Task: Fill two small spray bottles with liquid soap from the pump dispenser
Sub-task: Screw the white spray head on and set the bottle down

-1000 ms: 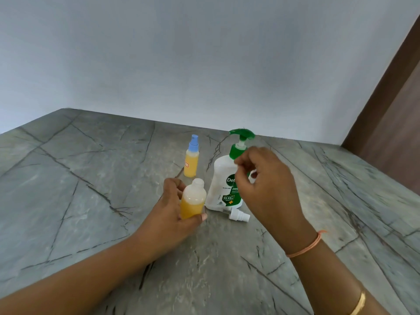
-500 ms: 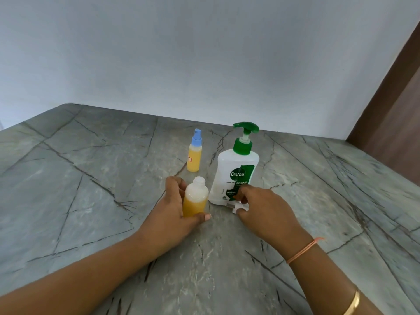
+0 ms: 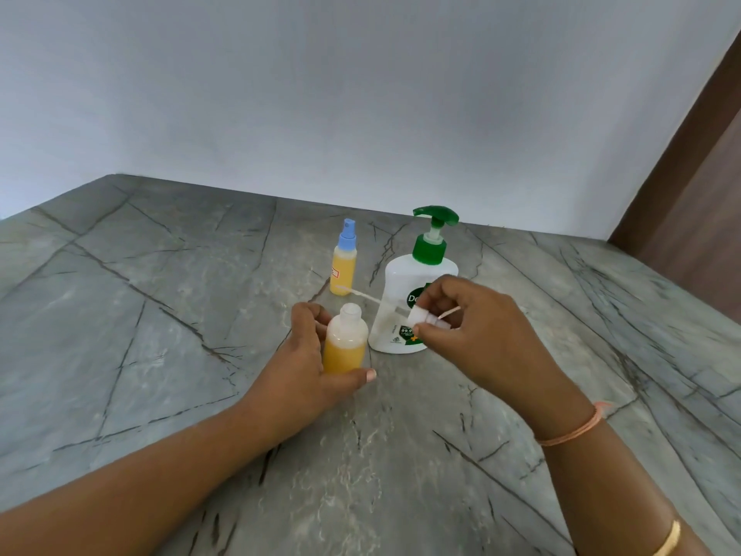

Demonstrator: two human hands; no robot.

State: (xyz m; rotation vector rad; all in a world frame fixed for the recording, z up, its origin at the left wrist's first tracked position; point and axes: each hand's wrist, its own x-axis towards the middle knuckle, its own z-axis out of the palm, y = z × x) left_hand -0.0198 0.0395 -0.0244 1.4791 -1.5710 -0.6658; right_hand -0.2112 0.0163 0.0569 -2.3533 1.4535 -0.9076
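**Cap off, bottle open**

Grey veined worktop (image 3: 160, 315) against a pale wall. Left hand (image 3: 304, 367) is wrapped round the open bottle (image 3: 345, 347), thumb across its front; the bottle stands upright on the worktop, about two-thirds full of yellow-orange liquid, neck bare. Right hand (image 3: 485, 339) pinches the white spray cap (image 3: 427, 317) in its fingertips, held on its side in the air just right of the bottle's neck. The cap's thin tube (image 3: 367, 295) trails left, blurred. The dispenser (image 3: 405, 282), with its green pump, stands just behind. The capped bottle (image 3: 344, 262), blue-topped and full, stands left of the dispenser.
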